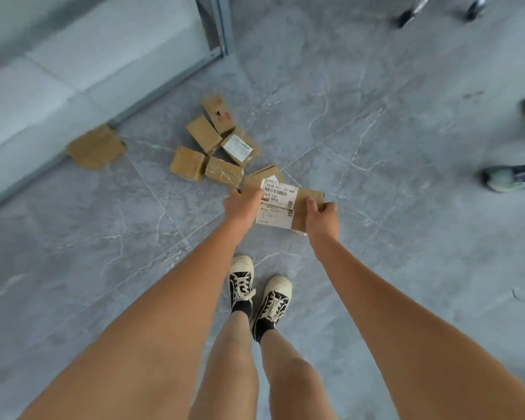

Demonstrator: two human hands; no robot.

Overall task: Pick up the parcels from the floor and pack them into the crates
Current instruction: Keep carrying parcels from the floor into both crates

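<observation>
Barely begun: my left hand (242,204) and right hand (320,215) grip one labelled parcel (281,204) just above the floor (406,147); several loose parcels (206,147) lie beyond, no crates visible.

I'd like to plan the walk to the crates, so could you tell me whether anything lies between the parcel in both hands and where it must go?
That can't be judged: no crate is in view. The left hand and right hand grip the labelled parcel; other parcels lie on the floor beyond it.
</observation>
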